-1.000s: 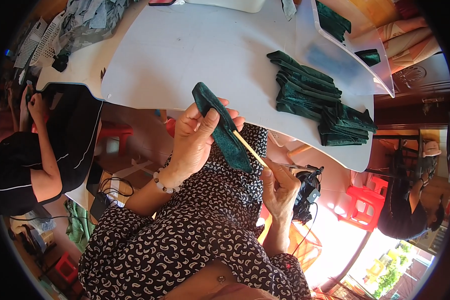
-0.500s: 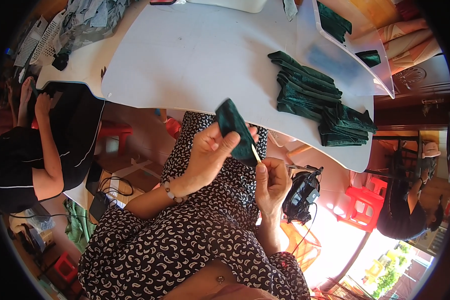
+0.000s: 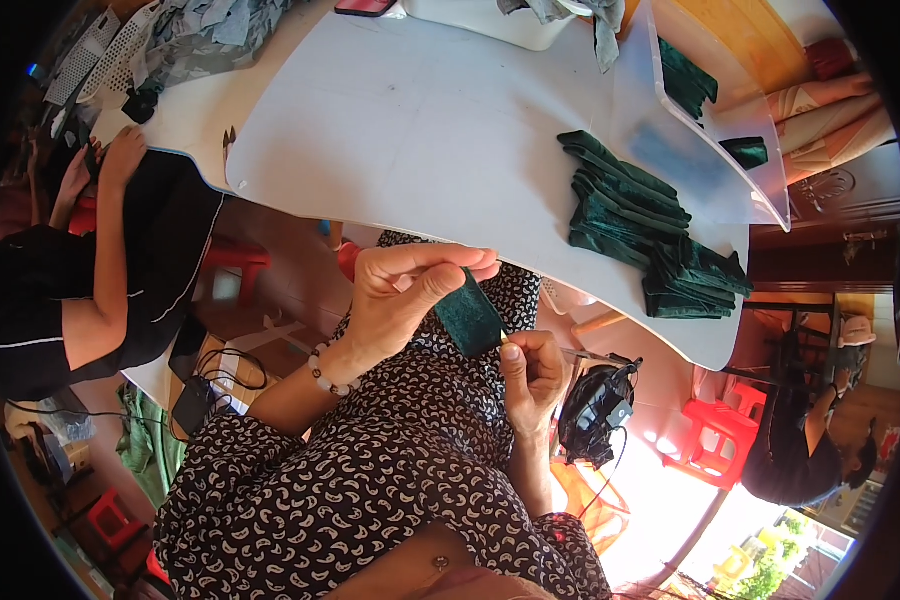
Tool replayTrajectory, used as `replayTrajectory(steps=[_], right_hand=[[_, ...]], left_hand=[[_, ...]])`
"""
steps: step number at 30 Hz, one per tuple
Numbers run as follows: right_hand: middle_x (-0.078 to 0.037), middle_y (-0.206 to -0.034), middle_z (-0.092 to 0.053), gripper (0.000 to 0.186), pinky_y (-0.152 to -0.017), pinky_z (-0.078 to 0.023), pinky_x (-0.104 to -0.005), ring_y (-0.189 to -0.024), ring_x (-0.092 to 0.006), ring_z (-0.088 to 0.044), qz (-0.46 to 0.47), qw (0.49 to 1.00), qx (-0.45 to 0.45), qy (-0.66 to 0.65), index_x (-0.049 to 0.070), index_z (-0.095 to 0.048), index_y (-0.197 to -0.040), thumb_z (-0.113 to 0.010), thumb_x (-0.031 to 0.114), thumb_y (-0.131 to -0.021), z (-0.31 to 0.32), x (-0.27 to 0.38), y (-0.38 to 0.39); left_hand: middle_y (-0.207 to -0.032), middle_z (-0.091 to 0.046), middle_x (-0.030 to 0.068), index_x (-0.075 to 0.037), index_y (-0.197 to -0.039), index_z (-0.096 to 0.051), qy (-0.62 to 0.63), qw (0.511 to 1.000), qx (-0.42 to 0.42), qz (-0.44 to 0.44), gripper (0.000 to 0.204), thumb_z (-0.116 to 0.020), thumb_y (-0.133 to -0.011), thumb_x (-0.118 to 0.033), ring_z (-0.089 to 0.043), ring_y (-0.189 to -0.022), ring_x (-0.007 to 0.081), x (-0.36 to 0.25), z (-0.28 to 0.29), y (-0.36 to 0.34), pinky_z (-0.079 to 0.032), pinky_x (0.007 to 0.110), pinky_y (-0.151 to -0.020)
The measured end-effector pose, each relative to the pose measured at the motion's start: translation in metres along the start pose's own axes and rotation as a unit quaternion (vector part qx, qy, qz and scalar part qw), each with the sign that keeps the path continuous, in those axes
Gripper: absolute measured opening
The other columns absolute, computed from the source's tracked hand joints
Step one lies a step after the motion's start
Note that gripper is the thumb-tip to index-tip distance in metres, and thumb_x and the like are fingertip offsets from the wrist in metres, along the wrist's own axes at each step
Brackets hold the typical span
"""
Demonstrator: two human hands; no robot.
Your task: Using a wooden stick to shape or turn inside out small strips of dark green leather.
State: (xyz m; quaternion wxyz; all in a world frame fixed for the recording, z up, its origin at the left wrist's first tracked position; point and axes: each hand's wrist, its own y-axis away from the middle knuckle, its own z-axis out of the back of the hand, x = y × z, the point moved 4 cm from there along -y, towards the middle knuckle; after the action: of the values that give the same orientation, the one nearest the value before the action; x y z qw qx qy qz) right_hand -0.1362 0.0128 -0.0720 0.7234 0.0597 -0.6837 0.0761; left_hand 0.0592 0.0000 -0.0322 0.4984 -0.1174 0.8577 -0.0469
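A dark green velvet strip [image 3: 469, 318] hangs over my lap, just off the table's front edge. My left hand [image 3: 400, 298] pinches its upper end between thumb and fingers. At its lower right corner, my right hand [image 3: 532, 372] grips a thin pale stick [image 3: 505, 338], whose tip meets the velvet; most of the stick is hidden by my fingers. To the right on the table, several similar green velvet strips [image 3: 630, 225] lie in an overlapping row.
The white table [image 3: 390, 130] spans the front, with a clear plastic panel [image 3: 715, 130] at its right. A white tub [image 3: 500, 22] holds grey cloth at the back. Another person [image 3: 95, 270] works at the left. Red stools [image 3: 715, 440] and a black bag [image 3: 595, 405] stand lower right.
My left hand has shifted to the strip's top end and turned, with its fingers now extended over it. The strip sits lower, and less of the stick shows by my right hand.
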Motion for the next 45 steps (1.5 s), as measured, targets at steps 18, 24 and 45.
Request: replayTrajectory(steps=[18,24,45], right_hand=[[0.002,-0.074,-0.057,0.010,-0.055,-0.036,-0.0177,-0.062,-0.0026,-0.046,-0.059,0.982,0.046,-0.175,0.001,-0.059,-0.091,-0.064,0.009,-0.091,-0.015,-0.016,0.015],[0.002,-0.075,-0.059,0.008,-0.055,-0.036,-0.0180,-0.062,-0.0025,-0.046,-0.041,0.991,0.056,-0.117,0.000,-0.061,-0.091,-0.064,0.008,-0.090,-0.008,-0.008,0.011],[0.001,-0.064,-0.051,0.037,-0.045,-0.028,-0.0230,-0.050,-0.0059,-0.040,0.013,0.976,0.068,-0.207,0.000,-0.059,-0.078,-0.062,0.034,-0.092,-0.034,-0.046,0.006]], left_hand=[[-0.110,-0.066,0.0223,0.003,-0.145,-0.025,-0.064,0.998,0.000,0.024,0.072,-0.065,-0.086,0.002,-0.064,-0.104,0.0228,-0.033,-0.015,0.018,-0.053,0.030,-0.089],[-0.111,-0.066,0.0204,-0.001,-0.147,-0.021,-0.119,0.991,0.004,0.052,0.075,-0.065,-0.086,0.002,-0.063,-0.106,0.0191,-0.044,-0.013,0.018,-0.052,0.028,-0.089],[-0.105,-0.068,0.0179,0.004,-0.127,-0.053,-0.070,0.990,0.025,0.120,0.042,-0.065,-0.087,0.000,-0.067,-0.096,0.0188,-0.032,-0.020,0.026,-0.056,0.024,-0.081]])
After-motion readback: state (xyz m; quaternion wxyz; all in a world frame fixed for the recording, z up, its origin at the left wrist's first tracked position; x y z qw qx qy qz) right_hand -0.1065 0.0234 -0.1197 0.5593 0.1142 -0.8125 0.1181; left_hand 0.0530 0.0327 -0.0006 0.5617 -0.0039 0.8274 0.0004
